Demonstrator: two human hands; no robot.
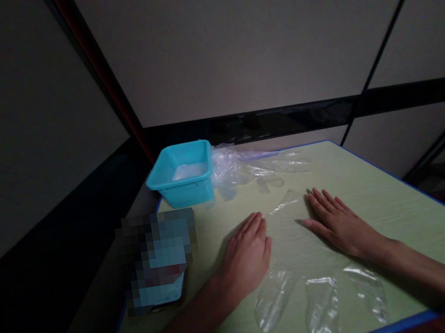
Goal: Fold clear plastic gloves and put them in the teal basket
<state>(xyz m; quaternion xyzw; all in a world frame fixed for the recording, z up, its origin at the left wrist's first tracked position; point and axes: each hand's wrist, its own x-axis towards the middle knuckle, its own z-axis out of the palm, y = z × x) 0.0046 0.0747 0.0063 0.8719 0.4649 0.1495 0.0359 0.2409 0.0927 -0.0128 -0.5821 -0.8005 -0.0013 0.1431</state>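
Note:
A thin clear plastic piece [323,305] lies spread on the table in front of me, with several loose, finger-like flaps towards the near edge. Its exact kind I cannot make out. My left hand [247,255] rests on its left side, palm down, fingers stretched out and close together. On the opposite side my right hand [339,226] lies flat with the fingers slightly apart and the thumb pointing inward. Neither hand grips anything. Parts of the plastic between and under the hands are hard to see against the pale tabletop.
At the back left of the pale green table [379,198] stands a turquoise plastic basin [188,191] with something whitish inside. Crumpled clear plastic [231,165] lies beside it. A phone-like object [166,288], partly pixelated, lies left of my left hand. Blue trim edges the table; panelled walls stand behind.

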